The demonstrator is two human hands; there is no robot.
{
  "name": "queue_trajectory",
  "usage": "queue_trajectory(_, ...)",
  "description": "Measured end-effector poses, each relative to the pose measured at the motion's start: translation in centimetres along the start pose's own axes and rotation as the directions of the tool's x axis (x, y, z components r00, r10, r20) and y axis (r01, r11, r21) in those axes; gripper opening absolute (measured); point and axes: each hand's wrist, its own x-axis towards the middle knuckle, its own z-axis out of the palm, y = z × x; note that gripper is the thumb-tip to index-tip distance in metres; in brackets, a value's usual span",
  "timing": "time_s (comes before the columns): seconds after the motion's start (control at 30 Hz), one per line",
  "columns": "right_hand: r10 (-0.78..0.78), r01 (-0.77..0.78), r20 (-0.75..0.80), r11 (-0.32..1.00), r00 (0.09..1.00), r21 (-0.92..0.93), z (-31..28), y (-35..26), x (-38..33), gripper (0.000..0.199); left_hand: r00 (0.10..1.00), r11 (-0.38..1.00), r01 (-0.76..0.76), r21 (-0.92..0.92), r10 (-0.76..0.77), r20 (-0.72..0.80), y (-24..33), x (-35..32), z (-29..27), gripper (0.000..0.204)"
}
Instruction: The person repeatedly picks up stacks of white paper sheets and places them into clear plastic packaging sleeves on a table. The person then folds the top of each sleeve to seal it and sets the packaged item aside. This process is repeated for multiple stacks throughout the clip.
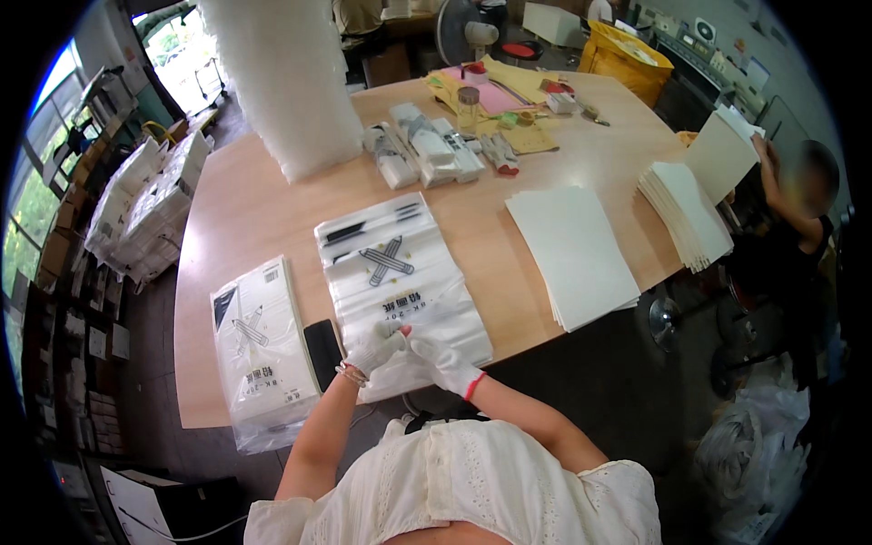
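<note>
In front of me lies a flat pile of clear printed plastic bags with a crossed-pencil picture. At its near end my left hand, in a white glove with bare fingertips showing, is closed on the plastic. My right hand, in a white glove with a red cuff, pinches the same bag close beside it; the exact fingertip grip is hard to make out. Left of the pile, a bagged pack of paper lies near the table edge. A black flat object sits between the pack and the pile.
White sheets lie stacked to the right on the wooden table. Farther right, a co-worker handles sheets by another stack. A tall white foam-like roll, wrapped packs and a jar stand farther back.
</note>
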Motion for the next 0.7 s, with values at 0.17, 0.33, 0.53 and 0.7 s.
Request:
queue_trajectory(0.17, -0.393, 0.308, 0.063, 0.601, 0.917, -0.737, -2.9, -1.5, 5.5, 0.018, 0.955, 0.963, -0.023, -0.267, -0.058, -0.292, -1.2, 2.1, -0.7, 0.022)
queue_trajectory(0.33, -0.709, 0.223, 0.409, -0.345, 0.574, -0.912, -2.1, -5.6, 0.7, 0.016, 0.971, 0.346, -0.120, -0.931, -0.153, -0.182, -2.8, 3.9, -5.0, 0.005)
queue_trajectory(0.53, -0.591, 0.295, 0.275, -0.064, 0.759, -0.953, 2.1, -4.1, 7.9, 0.027, 0.990, 0.953, -0.024, -0.303, -0.019, -0.139, 10.3, 4.1, -3.9, 0.036)
queue_trajectory(0.7, -0.143, 0.322, 0.390, -0.351, 0.910, -0.879, -1.0, -5.0, 4.0, 0.028, 0.962, 0.987, -0.118, 0.107, 0.140, -0.235, 11.3, 3.3, -3.6, 0.036)
